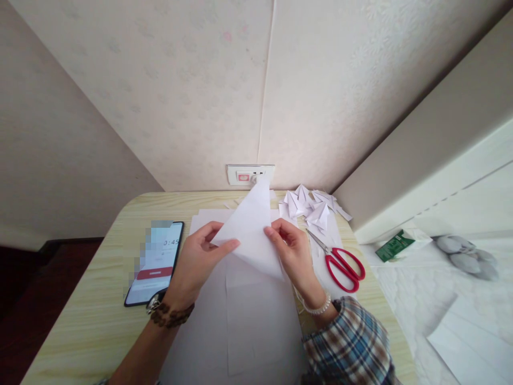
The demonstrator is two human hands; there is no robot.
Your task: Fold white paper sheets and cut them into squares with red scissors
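**White sheet [251, 235] in a two-handed pinch**

Head view. The white sheet is held up over the flat paper [200, 326] on the table [92, 289], its peak toward the wall socket [236, 167]; its outline is roughly triangular. The left hand [201, 255] closes on the left corner, thumb on the near face and fingers partly hidden behind. The right hand [296, 252] pinches the right edge between thumb and curled forefinger. Neither hand is spread wide.

Handling properties (judged). The sheet should be very light and limp across its open face, stiffer along any crease. It should be smooth enough to slide if pinched loosely, and easily dented or torn by a hard tug. Sound holds are the corners and edges, with flat thumb pads; the middle would buckle under pressure.

Surroundings. Folded paper pieces [294, 204] lie beyond the right hand, with red-handled scissors [348, 269] to its right. A phone [158, 267] lies beside the left wrist.
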